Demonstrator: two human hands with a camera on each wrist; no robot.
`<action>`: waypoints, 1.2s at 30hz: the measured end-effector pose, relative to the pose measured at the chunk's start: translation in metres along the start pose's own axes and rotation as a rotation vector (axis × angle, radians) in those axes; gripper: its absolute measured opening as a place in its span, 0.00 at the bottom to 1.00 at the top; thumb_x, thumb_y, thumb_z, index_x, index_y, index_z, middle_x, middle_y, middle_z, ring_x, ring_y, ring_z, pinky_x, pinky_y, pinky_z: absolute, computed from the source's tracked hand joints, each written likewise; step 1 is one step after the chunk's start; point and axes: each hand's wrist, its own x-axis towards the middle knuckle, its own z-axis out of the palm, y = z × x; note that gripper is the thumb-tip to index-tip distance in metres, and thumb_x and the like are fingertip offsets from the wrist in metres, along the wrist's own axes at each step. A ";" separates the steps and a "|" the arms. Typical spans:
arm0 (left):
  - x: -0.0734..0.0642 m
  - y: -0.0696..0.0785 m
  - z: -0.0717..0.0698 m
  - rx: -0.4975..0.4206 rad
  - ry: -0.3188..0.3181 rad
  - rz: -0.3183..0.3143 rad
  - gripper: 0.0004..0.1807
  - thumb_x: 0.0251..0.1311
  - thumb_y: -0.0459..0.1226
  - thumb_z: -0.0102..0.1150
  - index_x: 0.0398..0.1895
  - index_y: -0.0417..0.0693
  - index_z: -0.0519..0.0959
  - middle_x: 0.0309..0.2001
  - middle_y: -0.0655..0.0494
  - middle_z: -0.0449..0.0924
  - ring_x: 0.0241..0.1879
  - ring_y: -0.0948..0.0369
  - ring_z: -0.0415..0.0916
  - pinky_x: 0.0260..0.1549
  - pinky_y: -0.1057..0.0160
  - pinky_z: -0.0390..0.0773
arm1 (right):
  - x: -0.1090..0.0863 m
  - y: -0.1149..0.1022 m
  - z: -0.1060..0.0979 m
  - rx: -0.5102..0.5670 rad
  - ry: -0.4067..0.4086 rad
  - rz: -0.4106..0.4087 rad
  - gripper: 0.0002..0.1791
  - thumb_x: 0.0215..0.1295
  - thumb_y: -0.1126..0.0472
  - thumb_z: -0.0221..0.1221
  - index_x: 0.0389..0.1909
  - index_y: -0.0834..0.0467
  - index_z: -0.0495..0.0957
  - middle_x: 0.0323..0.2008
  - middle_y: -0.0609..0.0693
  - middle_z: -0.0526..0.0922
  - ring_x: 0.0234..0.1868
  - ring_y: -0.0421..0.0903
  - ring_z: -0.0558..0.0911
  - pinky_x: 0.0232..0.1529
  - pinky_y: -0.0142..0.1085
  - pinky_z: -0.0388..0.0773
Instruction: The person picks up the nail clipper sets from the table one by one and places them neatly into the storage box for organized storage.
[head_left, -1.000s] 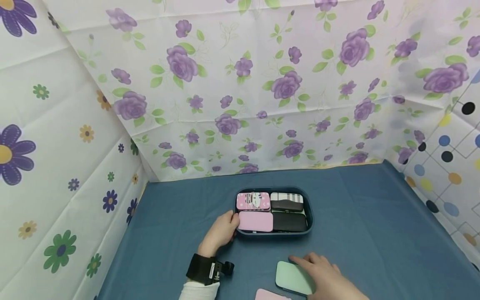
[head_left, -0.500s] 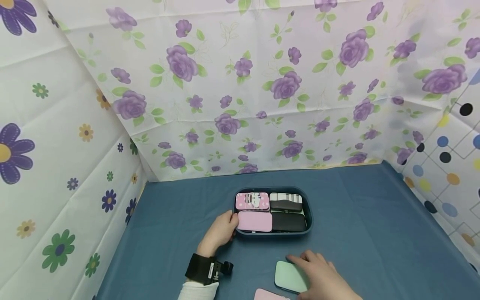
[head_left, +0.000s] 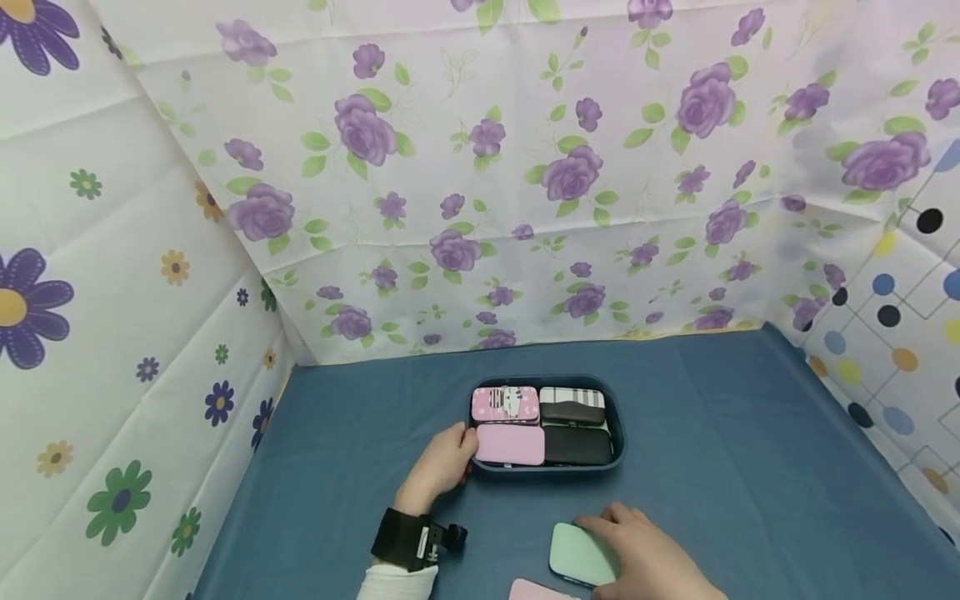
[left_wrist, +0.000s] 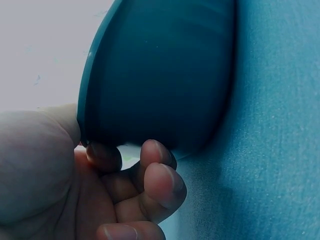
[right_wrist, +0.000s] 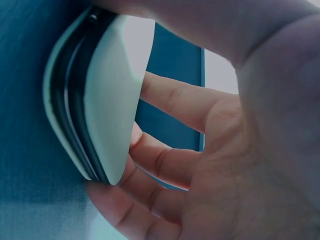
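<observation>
A dark blue bin [head_left: 551,472] holds small flat cases in two rows: a pink patterned case [head_left: 505,404], a striped-and-dark case [head_left: 572,406], a plain pink case [head_left: 510,444] and a black case [head_left: 577,446]. My left hand [head_left: 441,460] grips the bin's left end, thumb at the rim; the left wrist view shows its fingers curled by the bin's outer wall [left_wrist: 160,75]. Nearer to me, my right hand [head_left: 648,558] holds a mint-green hinged case [head_left: 579,554] between thumb and fingers. Its dark metal-framed seam [right_wrist: 75,100] faces the right wrist camera.
Another pink case [head_left: 536,590] lies at the bottom edge of the head view, left of the mint-green one. Blue cloth [head_left: 720,467] covers the table. Flowered sheets [head_left: 465,192] hang behind and at the left, and a dotted sheet [head_left: 900,333] at the right.
My right hand has shifted slightly left, covering a little more of the mint-green case. My left hand and the bin stay where they were.
</observation>
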 end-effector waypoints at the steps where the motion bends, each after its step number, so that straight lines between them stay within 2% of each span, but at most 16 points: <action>1: 0.000 0.000 0.000 0.000 -0.001 0.001 0.18 0.84 0.43 0.43 0.31 0.46 0.69 0.23 0.52 0.72 0.18 0.56 0.71 0.22 0.57 0.70 | 0.000 0.000 0.000 0.001 -0.002 0.000 0.44 0.41 0.49 0.84 0.65 0.48 0.83 0.45 0.44 0.76 0.45 0.49 0.73 0.41 0.50 0.77; 13: 0.000 -0.002 -0.001 0.000 -0.008 0.003 0.19 0.84 0.43 0.43 0.31 0.46 0.70 0.23 0.52 0.72 0.18 0.57 0.71 0.22 0.57 0.70 | 0.003 0.006 0.001 0.019 -0.011 0.006 0.43 0.42 0.47 0.85 0.65 0.47 0.84 0.45 0.44 0.77 0.45 0.49 0.74 0.42 0.52 0.78; 22: 0.001 -0.001 -0.001 0.002 -0.006 0.003 0.19 0.85 0.43 0.43 0.31 0.46 0.70 0.23 0.52 0.73 0.18 0.57 0.71 0.22 0.57 0.70 | -0.001 0.008 -0.002 -0.065 0.062 -0.026 0.42 0.43 0.44 0.83 0.64 0.49 0.84 0.48 0.44 0.77 0.46 0.48 0.74 0.40 0.49 0.78; 28: 0.001 0.000 -0.001 0.003 -0.008 -0.002 0.19 0.85 0.43 0.43 0.31 0.46 0.70 0.23 0.52 0.73 0.19 0.57 0.71 0.22 0.57 0.70 | -0.004 0.011 -0.013 -0.113 0.062 -0.035 0.43 0.45 0.40 0.82 0.65 0.46 0.83 0.50 0.41 0.78 0.47 0.45 0.76 0.41 0.48 0.78; 36: 0.001 -0.001 -0.001 0.003 -0.001 0.001 0.19 0.84 0.43 0.43 0.31 0.46 0.70 0.23 0.52 0.73 0.19 0.57 0.71 0.22 0.57 0.70 | -0.009 0.004 -0.033 -0.144 0.110 -0.112 0.43 0.48 0.39 0.82 0.68 0.41 0.81 0.51 0.38 0.76 0.46 0.41 0.76 0.39 0.43 0.78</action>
